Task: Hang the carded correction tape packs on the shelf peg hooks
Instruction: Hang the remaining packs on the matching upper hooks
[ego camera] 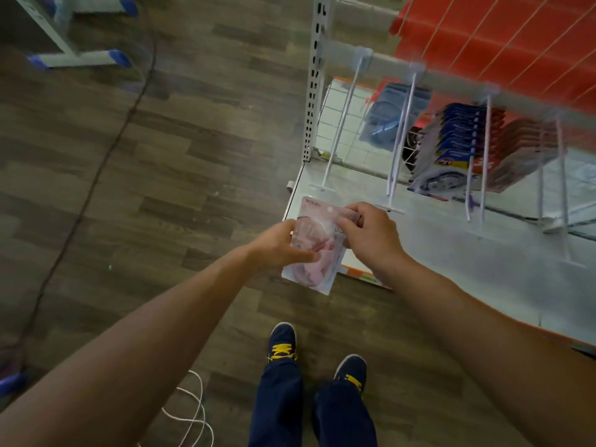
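Observation:
My left hand point(280, 245) grips a stack of pink carded correction tape packs point(317, 253) from the left side, held in front of the shelf's lower left corner. My right hand point(367, 233) pinches the top right corner of the front pack. Above and to the right, white peg hooks jut out from the shelf rail: an empty hook point(342, 124) at the left, a second empty hook point(401, 137) beside it. Further right, blue carded packs point(451, 150) and red carded packs point(516, 150) hang on other hooks.
A white base shelf point(451, 253) with an orange front strip lies under the hooks. A perforated upright post point(317, 75) stands at the shelf's left edge. A blue packet point(387, 114) lies behind the hooks. A dark cable point(106, 150) and a white cord point(193, 414) cross the wood floor; my shoes point(283, 341) are below.

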`<state>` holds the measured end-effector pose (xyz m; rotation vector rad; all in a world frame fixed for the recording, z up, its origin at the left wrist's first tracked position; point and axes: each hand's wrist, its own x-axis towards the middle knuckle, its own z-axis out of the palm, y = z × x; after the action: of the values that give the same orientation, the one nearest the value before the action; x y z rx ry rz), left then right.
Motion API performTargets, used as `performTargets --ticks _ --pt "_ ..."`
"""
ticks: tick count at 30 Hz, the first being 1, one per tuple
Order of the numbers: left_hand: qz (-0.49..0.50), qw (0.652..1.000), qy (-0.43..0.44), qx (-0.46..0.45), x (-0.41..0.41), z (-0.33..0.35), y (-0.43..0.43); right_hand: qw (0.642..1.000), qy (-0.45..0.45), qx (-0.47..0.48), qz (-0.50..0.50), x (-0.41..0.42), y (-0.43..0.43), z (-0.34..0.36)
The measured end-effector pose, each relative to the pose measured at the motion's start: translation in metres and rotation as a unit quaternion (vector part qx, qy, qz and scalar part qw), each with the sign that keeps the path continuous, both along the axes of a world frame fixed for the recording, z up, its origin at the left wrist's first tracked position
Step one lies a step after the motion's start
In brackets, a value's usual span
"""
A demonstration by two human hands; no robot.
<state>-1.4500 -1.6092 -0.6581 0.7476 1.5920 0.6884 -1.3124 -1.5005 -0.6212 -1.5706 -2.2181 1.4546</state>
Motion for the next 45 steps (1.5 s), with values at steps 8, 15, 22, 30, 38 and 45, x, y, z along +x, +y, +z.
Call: performTargets --ticks 8,15,22,30,38,45 --pt "0.084 0.989 0.12 0.002 -0.028 -0.01 0.03 0.989 0.061 0.003 -0.137 -0.038 0.004 -0.019" --pt "0.051 0.985 0.166 -0.001 -0.035 -0.012 0.049 0.974 0.077 0.013 -0.215 -0.05 0.006 -0.026" --pt "0.065 0.987 0.149 0.023 -0.04 -0.02 0.047 0.98 0.078 0.021 -0.181 -0.055 0.013 -0.025" --pt "0.047 0.987 0.151 0.019 -0.044 -0.026 0.045 0.977 0.067 -0.012 -0.203 -0.058 0.015 -0.035" --pt "0.054 0.983 0.175 0.009 -0.05 -0.028 0.063 0.97 0.066 -0.015 -0.235 -0.07 0.031 -0.043" --pt "0.048 0.971 0.233 -0.022 -0.068 -0.022 0.109 0.921 0.097 -0.177 -0.334 -0.102 0.085 -0.036"
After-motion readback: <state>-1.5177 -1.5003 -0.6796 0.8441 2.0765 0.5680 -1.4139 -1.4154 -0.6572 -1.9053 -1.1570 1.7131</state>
